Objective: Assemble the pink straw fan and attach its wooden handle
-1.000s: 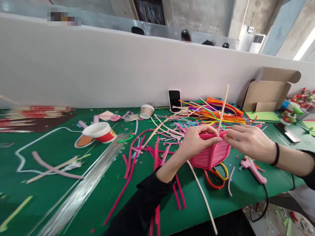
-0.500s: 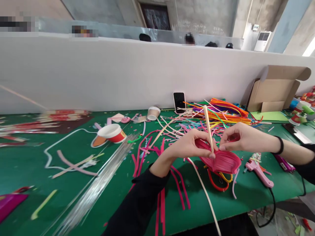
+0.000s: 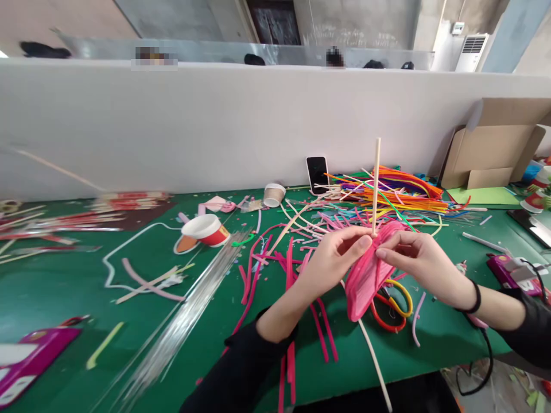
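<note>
Basket (image 3: 365, 284) pinched by left hand (image 3: 333, 261), right hand (image 3: 419, 264).

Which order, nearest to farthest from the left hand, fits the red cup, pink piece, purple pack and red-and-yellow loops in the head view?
1. The pink piece, held in the left hand.
2. The red-and-yellow loops, just right of it, under the piece.
3. The red cup, off to the left.
4. The purple pack, far left, at the near edge.
</note>
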Motion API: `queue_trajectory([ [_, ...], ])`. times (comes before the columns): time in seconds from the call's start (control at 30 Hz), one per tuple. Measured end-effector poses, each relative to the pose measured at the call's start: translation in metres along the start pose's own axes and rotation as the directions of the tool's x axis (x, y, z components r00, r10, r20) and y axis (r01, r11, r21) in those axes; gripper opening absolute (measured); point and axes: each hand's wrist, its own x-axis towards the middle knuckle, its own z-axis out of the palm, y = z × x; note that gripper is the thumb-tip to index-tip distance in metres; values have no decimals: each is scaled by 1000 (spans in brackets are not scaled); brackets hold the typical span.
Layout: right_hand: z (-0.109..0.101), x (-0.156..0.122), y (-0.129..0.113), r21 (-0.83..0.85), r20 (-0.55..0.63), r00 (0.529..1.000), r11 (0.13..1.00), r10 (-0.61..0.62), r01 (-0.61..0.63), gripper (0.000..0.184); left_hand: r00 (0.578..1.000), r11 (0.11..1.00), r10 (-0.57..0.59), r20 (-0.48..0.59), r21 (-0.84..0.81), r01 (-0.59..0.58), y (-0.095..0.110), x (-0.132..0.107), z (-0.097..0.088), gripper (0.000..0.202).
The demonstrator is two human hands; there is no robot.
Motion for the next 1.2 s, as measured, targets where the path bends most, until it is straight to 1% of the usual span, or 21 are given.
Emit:
queue_trajectory([
  [0.1, 6, -1, 0, -166, -55, 994, 982, -99, 89, 21, 996, 997, -72, 52, -14, 73, 10, -14, 0, 60],
  [0.17, 8, -3, 0, -293, -81, 979, 943, -188, 157, 15, 996, 995, -90, 25, 45, 89, 14, -18, 0, 59],
  [0.2, 8, -4, 1, -356, -79, 963, 910, -257, 214, 12, 996, 993, -86, -6, 85, 87, 15, -18, 1, 54],
  [0.23, 8, -5, 2, -419, -65, 938, 862, -341, 285, 10, 996, 989, -75, -42, 121, 79, 15, -17, 1, 48],
  [0.27, 7, -7, 4, -485, -43, 900, 797, -433, 360, 9, 996, 987, -58, -73, 147, 68, 15, -16, 2, 42],
  [0.33, 6, -10, 11, -612, 12, 802, 630, -597, 479, 13, 994, 985, -30, -108, 166, 48, 14, -13, 3, 36],
  [0.37, 4, -11, 16, -669, 44, 755, 541, -654, 509, 16, 993, 985, -19, -117, 165, 39, 13, -12, 4, 34],
  [0.43, 1, -13, 24, -765, 101, 689, 387, -718, 515, 21, 991, 986, -5, -130, 168, 27, 13, -10, 4, 33],
  [0.5, -3, -12, 29, -819, 159, 642, 263, -750, 510, 23, 990, 984, 3, -144, 178, 23, 13, -9, 5, 32],
  [0.57, -6, -10, 29, -840, 214, 603, 170, -769, 515, 24, 988, 984, 9, -154, 176, 19, 13, -8, 6, 32],
  [0.63, -9, -7, 27, -845, 268, 584, 104, -767, 524, 24, 986, 986, 15, -167, 163, 13, 12, -6, 8, 30],
  [0.73, -13, -5, 18, -844, 317, 600, 70, -735, 531, 21, 981, 987, 31, -191, 161, 0, 10, -2, 10, 25],
  [0.77, -15, -5, 14, -841, 322, 614, 80, -720, 535, 19, 980, 986, 40, -193, 164, -8, 10, -1, 10, 23],
  [0.8, -17, -5, 8, -836, 316, 639, 113, -701, 537, 17, 980, 986, 49, -191, 165, -17, 9, 0, 11, 21],
  [0.83, -20, -4, 3, -830, 296, 675, 168, -676, 532, 15, 981, 986, 59, -186, 166, -28, 9, 1, 11, 20],
  [0.87, -22, -3, -4, -822, 267, 721, 239, -639, 517, 14, 981, 985, 66, -183, 166, -35, 9, 2, 11, 20],
  [0.93, -29, 1, -20, -800, 211, 823, 391, -527, 455, 11, 980, 983, 80, -182, 176, -47, 8, 3, 11, 19],
  [0.97, -33, 4, -28, -788, 199, 869, 452, -454, 417, 9, 979, 982, 86, -184, 183, -52, 8, 3, 12, 19],
  [1.03, -39, 12, -43, -774, 203, 927, 528, -315, 349, 8, 979, 979, 99, -179, 194, -64, 9, 2, 13, 18],
  [1.1, -45, 21, -54, -780, 217, 950, 546, -222, 306, 8, 979, 977, 112, -168, 197, -78, 9, 2, 15, 17],
  [1.2, -53, 38, -62, -792, 272, 954, 533, -128, 298, 9, 978, 976, 125, -169, 197, -91, 11, 2, 17, 16],
])
